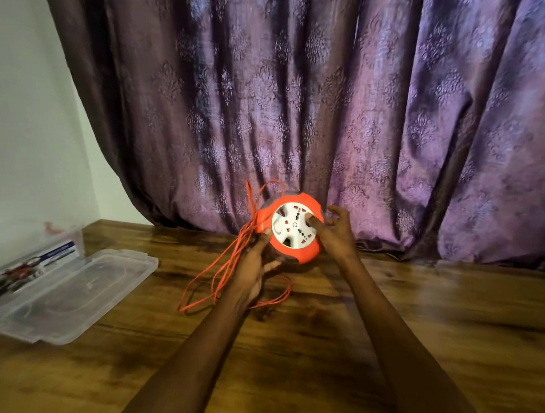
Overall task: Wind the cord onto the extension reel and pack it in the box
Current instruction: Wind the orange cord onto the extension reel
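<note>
Both forearms reach forward over the wooden floor [417,308] to the reel [292,229], held up off the floor in front of the curtain [302,97]. Left hand [252,265] cups the reel from below and the near side, thumb on its orange rim, fingers curled under it. Right hand [336,231] presses its thumb onto the white socket face, its other fingers loosely bent beside the rim and apart from it. Orange cord [220,273] hangs in loose loops left of the left hand, trailing onto the floor under the wrist. Far to the left lies the clear lid [80,291], with the box [28,263] just beyond it by the wall.
</note>
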A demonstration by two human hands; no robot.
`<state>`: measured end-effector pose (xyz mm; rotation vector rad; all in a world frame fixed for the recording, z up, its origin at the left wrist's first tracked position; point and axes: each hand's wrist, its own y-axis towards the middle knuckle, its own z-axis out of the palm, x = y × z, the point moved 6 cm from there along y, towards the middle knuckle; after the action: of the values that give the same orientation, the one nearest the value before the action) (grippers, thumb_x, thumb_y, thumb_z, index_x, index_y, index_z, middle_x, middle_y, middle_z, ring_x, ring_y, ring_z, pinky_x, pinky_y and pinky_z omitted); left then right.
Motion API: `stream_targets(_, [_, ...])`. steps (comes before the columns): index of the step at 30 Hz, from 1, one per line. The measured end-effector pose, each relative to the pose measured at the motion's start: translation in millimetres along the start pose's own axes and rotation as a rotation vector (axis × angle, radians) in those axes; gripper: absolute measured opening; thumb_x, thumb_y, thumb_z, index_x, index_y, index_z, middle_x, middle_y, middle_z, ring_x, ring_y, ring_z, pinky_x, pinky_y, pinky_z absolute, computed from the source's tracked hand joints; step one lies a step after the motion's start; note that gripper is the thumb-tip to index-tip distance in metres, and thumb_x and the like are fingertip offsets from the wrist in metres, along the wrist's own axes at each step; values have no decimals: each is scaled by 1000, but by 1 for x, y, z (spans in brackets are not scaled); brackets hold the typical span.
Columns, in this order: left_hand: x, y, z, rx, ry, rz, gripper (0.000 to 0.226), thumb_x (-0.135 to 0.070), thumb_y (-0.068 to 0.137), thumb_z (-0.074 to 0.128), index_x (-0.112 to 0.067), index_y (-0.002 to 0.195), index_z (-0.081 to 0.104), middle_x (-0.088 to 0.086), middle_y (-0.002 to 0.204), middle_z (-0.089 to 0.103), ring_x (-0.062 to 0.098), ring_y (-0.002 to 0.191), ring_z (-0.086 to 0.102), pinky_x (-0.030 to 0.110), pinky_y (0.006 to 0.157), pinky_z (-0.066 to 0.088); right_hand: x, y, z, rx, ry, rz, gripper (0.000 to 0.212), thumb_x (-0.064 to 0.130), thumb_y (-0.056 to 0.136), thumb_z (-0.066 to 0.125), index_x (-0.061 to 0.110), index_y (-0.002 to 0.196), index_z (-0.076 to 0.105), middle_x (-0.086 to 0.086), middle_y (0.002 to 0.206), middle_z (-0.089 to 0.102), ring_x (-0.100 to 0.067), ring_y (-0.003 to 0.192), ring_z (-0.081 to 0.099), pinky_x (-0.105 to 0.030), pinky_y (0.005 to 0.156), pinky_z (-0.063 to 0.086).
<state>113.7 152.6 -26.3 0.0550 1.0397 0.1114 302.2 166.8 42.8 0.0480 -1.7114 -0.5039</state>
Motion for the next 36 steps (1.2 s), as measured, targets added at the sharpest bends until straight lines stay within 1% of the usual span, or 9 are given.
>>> stream_targets(4, [2,-5,6,29,-133,-72,40,-35,96,57,-17,131,58,7,129,66,24,118,62,34,67,58,-3,-3,11,224,337,88,36,15,91,70,4,125,65,-17,111,73,-10,78,72,-23,66,58])
stream_targets(7, [3,-10,16,40,-193,-72,46,-36,96,56,-16,138,53,8,133,64,21,112,65,33,68,59,3,3,6,131,351,26,38,13,90,71,1,126,64,-15,107,73,-17,87,68,-33,80,59])
stream_targets(10, [6,-15,26,87,-152,-57,47,-40,97,54,-16,137,53,13,130,65,24,98,69,38,77,61,17,5,2,13,295,-77,30,13,88,73,2,115,68,-6,95,73,-2,71,67,-27,71,57])
stream_targets(12, [12,-20,31,109,-5,-80,49,-46,97,52,-13,133,55,16,121,67,27,91,68,41,77,61,22,7,-2,-45,299,-118,28,14,88,74,5,113,67,-3,94,72,1,71,65,-24,70,56])
stream_targets(17, [24,-34,47,176,432,-105,41,-52,92,58,-13,96,67,6,74,64,15,51,60,27,48,54,27,13,-16,-79,241,-173,26,17,88,74,11,111,64,-3,98,70,-4,78,63,-24,74,54])
stream_targets(20, [15,-38,59,240,344,-38,42,-51,88,60,-10,88,70,4,66,65,11,46,59,22,43,49,22,14,-23,-83,262,-167,35,14,89,73,5,121,61,-6,105,68,-7,86,63,-16,74,54])
stream_targets(29, [-59,-16,31,158,-37,260,51,-52,97,38,-16,127,60,0,118,70,13,104,69,22,87,56,6,15,-32,32,284,-108,32,14,90,72,10,120,62,-15,114,70,-16,88,66,-32,77,59])
stream_targets(32, [-73,-10,24,110,103,374,38,-36,105,35,-20,128,60,-10,123,68,1,112,63,21,100,47,10,13,-27,73,282,-129,25,17,90,72,20,113,64,-7,109,73,-15,90,67,-33,80,59])
stream_targets(36, [-86,-3,15,87,446,520,27,-12,102,45,-11,122,64,-2,124,66,-5,110,60,25,102,43,18,8,-22,130,287,-154,23,20,90,72,22,112,65,1,105,75,-12,90,69,-30,79,59])
